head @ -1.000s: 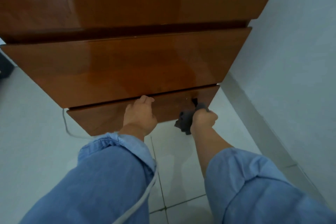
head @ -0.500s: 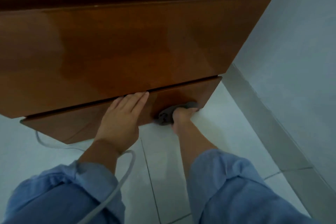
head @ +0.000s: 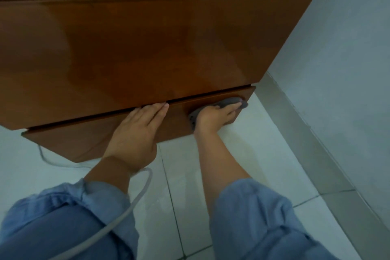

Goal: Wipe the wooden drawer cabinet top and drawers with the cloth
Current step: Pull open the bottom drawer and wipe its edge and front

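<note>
The glossy brown wooden drawer cabinet (head: 147,44) fills the upper frame, seen from above. Its lowest drawer front (head: 88,137) sits just above the floor. My left hand (head: 135,135) rests flat on that drawer front, straight fingers reaching up to the gap above it. My right hand (head: 215,116) presses a grey cloth (head: 230,102) against the right end of the same drawer front, fingers spread over the cloth. Most of the cloth is hidden under the hand.
Pale tiled floor (head: 242,154) lies below the cabinet. A light wall (head: 348,59) with a grey skirting strip (head: 306,143) runs close along the cabinet's right side. A white cable (head: 126,207) loops by my left sleeve; a thin cord (head: 42,155) trails on the floor at left.
The view has tilted lower and closer to the drawers. My right hand slid the cloth rightward to the drawer's end. My left hand flattened and stayed on the bottom drawer.
</note>
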